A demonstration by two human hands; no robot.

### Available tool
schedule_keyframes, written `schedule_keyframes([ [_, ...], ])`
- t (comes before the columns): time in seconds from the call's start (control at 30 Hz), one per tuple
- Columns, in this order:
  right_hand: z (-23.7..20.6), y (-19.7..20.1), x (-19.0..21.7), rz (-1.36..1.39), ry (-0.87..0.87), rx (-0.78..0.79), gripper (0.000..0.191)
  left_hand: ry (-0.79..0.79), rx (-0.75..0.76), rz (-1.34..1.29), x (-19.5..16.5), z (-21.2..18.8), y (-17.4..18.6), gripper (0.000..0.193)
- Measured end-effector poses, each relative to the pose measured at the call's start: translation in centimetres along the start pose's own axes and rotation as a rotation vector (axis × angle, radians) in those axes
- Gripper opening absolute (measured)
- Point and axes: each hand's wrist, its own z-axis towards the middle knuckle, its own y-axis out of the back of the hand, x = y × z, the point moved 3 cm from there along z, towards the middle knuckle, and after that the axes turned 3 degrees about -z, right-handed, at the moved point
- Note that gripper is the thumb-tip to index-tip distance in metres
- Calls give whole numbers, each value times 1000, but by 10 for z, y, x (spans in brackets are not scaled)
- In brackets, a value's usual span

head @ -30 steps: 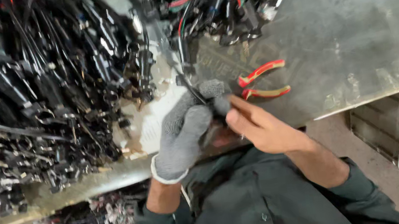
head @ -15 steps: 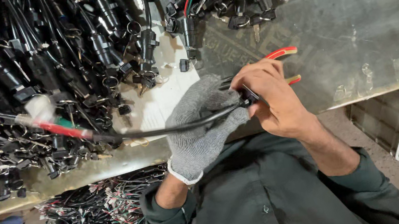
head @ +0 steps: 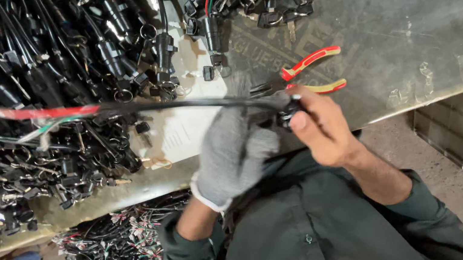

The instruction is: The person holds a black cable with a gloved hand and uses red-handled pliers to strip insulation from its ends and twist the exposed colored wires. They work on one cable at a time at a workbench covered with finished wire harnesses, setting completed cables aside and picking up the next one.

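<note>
Together both hands, knit-gloved left hand (head: 229, 155) and bare right hand (head: 320, 129), pinch a smooth black cable (head: 178, 103).

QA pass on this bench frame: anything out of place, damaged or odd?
Mostly clutter. Black switch-and-cable assemblies are heaped in a tangle, covering part of a white paper sheet. Only the left hand is gloved; the right hand is bare. Red-handled pliers lie loose on the metal bench. No damage visible.

Gloved left hand (head: 229, 155) and bare right hand (head: 320, 129) grip one black cable (head: 178, 103) at its connector end, above desk (head: 410, 17) front edge. Red-handled pliers (head: 303, 74) lie just beyond. Cable pile (head: 23, 87) covers desk's left side.
</note>
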Motion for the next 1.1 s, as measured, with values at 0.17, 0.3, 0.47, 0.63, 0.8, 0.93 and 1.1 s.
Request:
schedule_keyframes([
  [0.17,-4,-10,-17,275,-294,124,35,54,-141,179,-9,0,-12,19],
  [0.3,-4,-15,-13,224,-183,140,21,-75,70,-64,2,8,-1,28],
  [0.47,11,-20,3,178,18,71,36,-42,122,-100,8,2,0,38],
  [0.63,10,-25,-13,-351,-346,640,38,-147,205,-287,7,3,9,13],
  [0.8,-20,-27,-36,647,-232,580,60,-104,194,-399,7,3,9,23],
  [0.93,-29,-42,-67,670,-149,246,65,14,31,-438,9,2,-6,13],
  [1.1,-6,-51,-58,273,-318,-260,49,56,-8,-388,21,5,-11,40],
])
